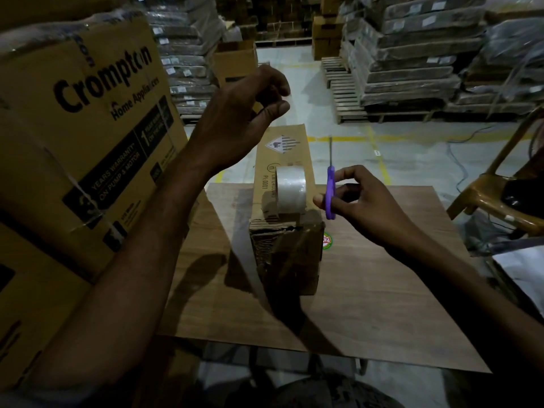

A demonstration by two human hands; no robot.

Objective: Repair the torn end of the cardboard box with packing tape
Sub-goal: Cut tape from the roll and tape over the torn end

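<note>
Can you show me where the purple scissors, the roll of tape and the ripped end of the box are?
Purple scissors (330, 195): head view, on the purple handle held in the right hand.
Roll of tape (290, 192): head view, on its clear curved outside.
Ripped end of the box (284, 256): head view, on the torn near face.

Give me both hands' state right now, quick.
Left hand: raised above the long brown cardboard box, fingertips pinched; whether it holds clear tape cannot be told.
Right hand: closed on the purple-handled scissors.

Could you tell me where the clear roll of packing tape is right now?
The clear packing tape roll stands on the long cardboard box, near its torn end, left of the purple-handled scissors.
</note>
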